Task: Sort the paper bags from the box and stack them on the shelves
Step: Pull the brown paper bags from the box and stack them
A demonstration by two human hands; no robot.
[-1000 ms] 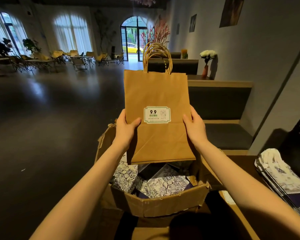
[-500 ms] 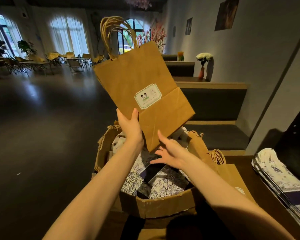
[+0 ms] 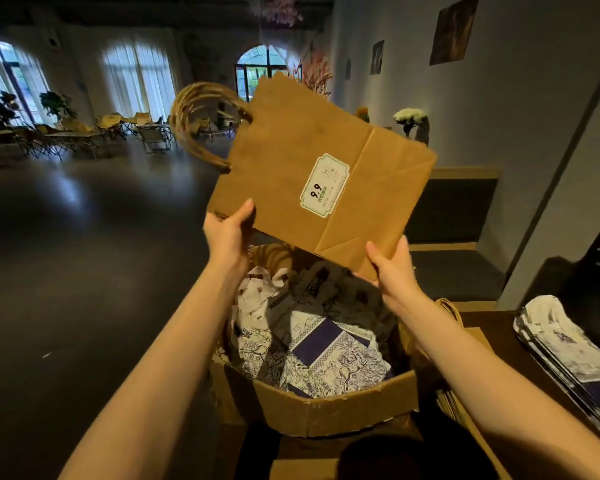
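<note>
Above the box (image 3: 312,407), at twelve o'clock from me, I hold a flat brown paper bag (image 3: 312,174) tilted, its handles (image 3: 201,123) swung out to ten o'clock. My left hand (image 3: 227,233) pinches the bag's lower left edge, thumb over the front; my right hand (image 3: 394,268) pinches the bottom fold at five o'clock. I judge this the sorting step: one bag lifted clear. Next it must travel to three o'clock, toward the printed bags (image 3: 568,351) stacked flat there, and lie squarely.
</note>
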